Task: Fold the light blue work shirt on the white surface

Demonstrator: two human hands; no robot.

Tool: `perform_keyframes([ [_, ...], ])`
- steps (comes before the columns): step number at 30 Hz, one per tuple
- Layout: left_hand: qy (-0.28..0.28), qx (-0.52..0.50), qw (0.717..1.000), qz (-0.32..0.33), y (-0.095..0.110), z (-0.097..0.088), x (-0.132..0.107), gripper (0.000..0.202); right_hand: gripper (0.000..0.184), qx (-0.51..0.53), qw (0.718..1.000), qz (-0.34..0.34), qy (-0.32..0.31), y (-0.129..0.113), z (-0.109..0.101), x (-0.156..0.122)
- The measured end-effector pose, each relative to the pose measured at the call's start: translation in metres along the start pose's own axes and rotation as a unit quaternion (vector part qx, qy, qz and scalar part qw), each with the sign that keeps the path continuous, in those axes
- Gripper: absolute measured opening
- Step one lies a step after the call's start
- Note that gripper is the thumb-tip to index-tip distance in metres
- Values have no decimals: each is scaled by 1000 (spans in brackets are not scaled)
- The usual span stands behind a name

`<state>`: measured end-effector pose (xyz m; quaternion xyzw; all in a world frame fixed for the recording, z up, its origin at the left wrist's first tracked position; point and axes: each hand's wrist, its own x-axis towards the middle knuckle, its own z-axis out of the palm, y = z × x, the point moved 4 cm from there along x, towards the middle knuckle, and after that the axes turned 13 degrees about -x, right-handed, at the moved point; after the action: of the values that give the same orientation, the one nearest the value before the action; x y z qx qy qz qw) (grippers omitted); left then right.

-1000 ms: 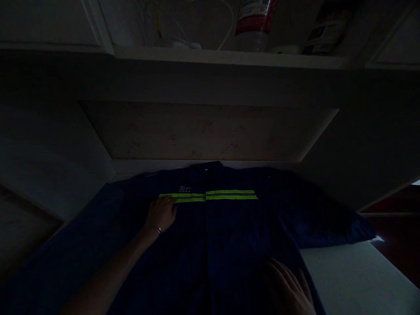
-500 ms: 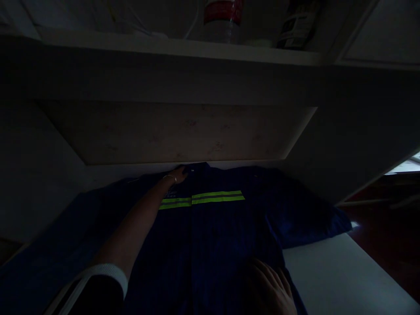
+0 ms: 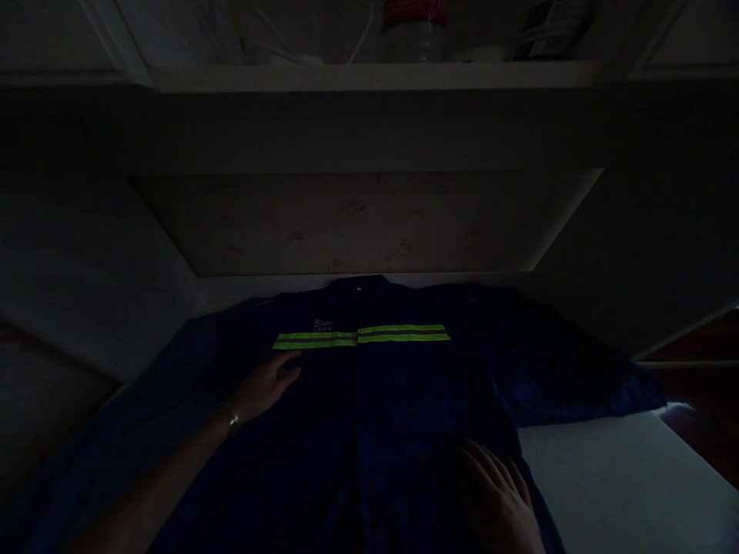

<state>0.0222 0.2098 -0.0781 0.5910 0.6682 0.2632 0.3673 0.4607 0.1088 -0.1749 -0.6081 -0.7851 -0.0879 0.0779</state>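
A dark blue work jacket (image 3: 404,400) lies spread out, front up, its collar at the far side and its sleeves reaching out to both sides. Across its chest runs a yellow-green reflective strip (image 3: 404,333), with small pale lettering above the strip's left half. My left hand (image 3: 270,385), a bracelet at its wrist, is over the left chest just below the strip, fingers apart and holding nothing. Low on the jacket's right side rests my right hand (image 3: 496,492), fingers stretched out on the cloth. The light is very dim.
The jacket lies on a white surface (image 3: 623,469), bare at the right. Behind stands a flower-patterned back panel (image 3: 369,223) between side walls. Overhead, a shelf (image 3: 369,77) carries a bottle with a red label (image 3: 416,31), a dark container (image 3: 551,31) and cables.
My left hand has drawn back from the collar to below the reflective strip, uncovering the lettering. My right hand stays on the jacket. The view has shifted slightly.
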Motion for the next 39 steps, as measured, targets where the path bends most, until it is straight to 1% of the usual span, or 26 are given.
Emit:
perform_keyframes([
  [1, 15, -15, 999, -37, -19, -4, -28, 59, 38, -2, 1000, -1, 4, 0, 2, -1],
  [3, 69, 0, 994, -81, -57, -9, -79, 60, 39, -7, 1000, -4, 12, 1, 5, -2],
  [4, 91, 28, 992, -86, -73, -8, -101, 59, 39, -12, 1000, -11, 14, 2, 6, -3],
  [6, 97, 104, 987, -72, -97, 4, -134, 58, 39, -22, 999, -34, 20, 2, 10, -5],
  [7, 89, 146, 983, -62, -104, 12, -146, 57, 39, -26, 998, -44, 24, 3, 12, -5],
  [9, 68, 207, 974, -56, -111, 26, -161, 57, 40, -30, 998, -49, 30, 6, 16, -7],
  [11, 58, 205, 974, -77, -110, 30, -163, 61, 42, -25, 998, -46, 25, 9, 20, -7],
  [13, 63, 144, 983, -95, -105, 20, -152, 60, 42, -14, 998, -51, 17, 11, 22, -7],
  [15, 90, 53, 988, -114, -102, -1, -129, 49, 43, 0, 998, -61, 7, 12, 23, -7],
  [16, 116, -13, 985, -131, -102, -14, -114, 42, 43, 8, 998, -59, 4, 13, 23, -7],
  [17, 152, -87, 972, -156, -105, -27, -98, 36, 43, 15, 999, -52, 1, 14, 22, -7],
  [19, 235, -227, 921, -211, -115, -52, -66, 30, 41, 30, 999, -41, -4, 16, 21, -7],
  [21, 302, -290, 875, -245, -124, -72, -38, 27, 39, 46, 998, -41, -10, 16, 19, -8],
  [22, 322, -290, 864, -255, -127, -80, -26, 27, 39, 54, 998, -40, -14, 16, 18, -8],
  [23, 333, -280, 862, -262, -129, -88, -15, 28, 39, 61, 997, -37, -18, 15, 16, -8],
  [26, 348, -252, 864, -261, -125, -104, 8, 28, 41, 69, 997, -17, -29, 14, 14, -9],
  [28, 353, -228, 879, -225, -114, -111, 17, 32, 42, 64, 997, -15, -30, 13, 13, -10],
  [31, 363, -195, 899, -150, -84, -112, 22, 48, 43, 57, 998, -7, -19, 11, 13, -10],
  [32, 353, -185, 910, -113, -71, -108, 22, 53, 42, 56, 998, -1, -13, 11, 13, -9],
  [33, 324, -176, 927, -67, -57, -101, 23, 56, 42, 56, 998, 4, -8, 10, 12, -8],
  [34, 270, -164, 948, -17, -42, -91, 25, 56, 42, 56, 998, 9, -3, 10, 11, -7],
  [35, 198, -150, 968, 32, -28, -78, 27, 55, 41, 56, 998, 12, 0, 9, 10, -6],
  [36, 121, -133, 981, 75, -16, -63, 30, 54, 41, 57, 998, 12, 2, 8, 9, -5],
  [37, 60, -112, 986, 104, -8, -48, 32, 55, 41, 58, 998, 13, 1, 6, 8, -5],
  [38, 25, -88, 989, 117, -3, -35, 36, 56, 41, 60, 998, 15, 1, 5, 7, -4],
  [39, 14, -55, 991, 125, -2, -23, 41, 57, 41, 65, 998, 18, 0, 3, 6, -4],
])
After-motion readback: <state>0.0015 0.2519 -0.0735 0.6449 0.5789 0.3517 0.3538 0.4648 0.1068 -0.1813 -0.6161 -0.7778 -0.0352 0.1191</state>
